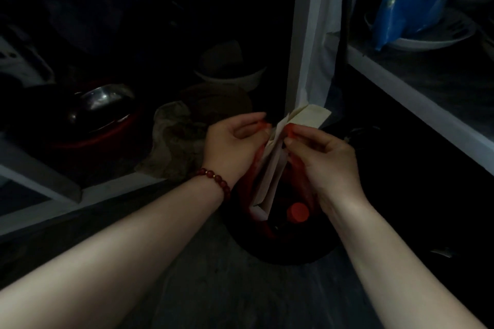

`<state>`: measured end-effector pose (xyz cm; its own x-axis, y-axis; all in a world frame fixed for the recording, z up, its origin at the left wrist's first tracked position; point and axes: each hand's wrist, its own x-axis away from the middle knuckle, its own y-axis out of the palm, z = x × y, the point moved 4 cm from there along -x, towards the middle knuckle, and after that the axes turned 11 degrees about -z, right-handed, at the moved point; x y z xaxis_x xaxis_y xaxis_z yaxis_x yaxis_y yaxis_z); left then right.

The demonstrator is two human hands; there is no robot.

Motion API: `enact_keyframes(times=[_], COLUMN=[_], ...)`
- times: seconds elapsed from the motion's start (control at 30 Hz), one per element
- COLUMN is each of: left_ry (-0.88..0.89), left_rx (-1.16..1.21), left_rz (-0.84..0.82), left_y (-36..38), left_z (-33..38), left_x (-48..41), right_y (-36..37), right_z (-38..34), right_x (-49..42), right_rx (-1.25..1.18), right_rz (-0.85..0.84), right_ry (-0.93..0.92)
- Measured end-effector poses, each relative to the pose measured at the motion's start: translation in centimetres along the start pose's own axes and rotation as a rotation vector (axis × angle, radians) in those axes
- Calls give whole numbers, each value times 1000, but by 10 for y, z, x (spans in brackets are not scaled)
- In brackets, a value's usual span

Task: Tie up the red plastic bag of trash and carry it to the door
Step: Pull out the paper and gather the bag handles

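Note:
The red plastic bag (307, 189) sits inside a dark round bin (280, 254) on the floor, in dim light. My left hand (232, 144) pinches the bag's left top edge. My right hand (323, 157) pinches the right top edge. Between the two hands a folded cream paper wrapper (275, 165) sticks up out of the bag's mouth. A red round cap (298, 212) shows lower down inside the bag. A red bead bracelet (213, 177) is on my left wrist.
A white shelf post (304, 35) rises just behind the bag. On the right shelf lies a blue packet (411, 0) in a white bowl (417, 40). A metal pan (104, 104), a crumpled cloth (176, 139) and a pale bowl (230, 75) fill the dark low shelf on the left.

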<state>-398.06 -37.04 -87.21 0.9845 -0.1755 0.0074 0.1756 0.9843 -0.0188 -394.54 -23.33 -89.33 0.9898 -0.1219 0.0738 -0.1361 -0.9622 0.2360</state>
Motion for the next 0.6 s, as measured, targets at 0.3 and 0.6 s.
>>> enact_keyframes(times=[0.3, 0.6], left_ry=[109, 198], left_rx=[116, 158], left_rz=[-129, -322], left_y=[4, -14], left_z=[32, 80], left_x=[3, 14], right_y=[13, 42], right_z=[-28, -67], right_x=[9, 29], right_rx=[-39, 5], right_rz=[105, 180], right_ry=[-165, -318])
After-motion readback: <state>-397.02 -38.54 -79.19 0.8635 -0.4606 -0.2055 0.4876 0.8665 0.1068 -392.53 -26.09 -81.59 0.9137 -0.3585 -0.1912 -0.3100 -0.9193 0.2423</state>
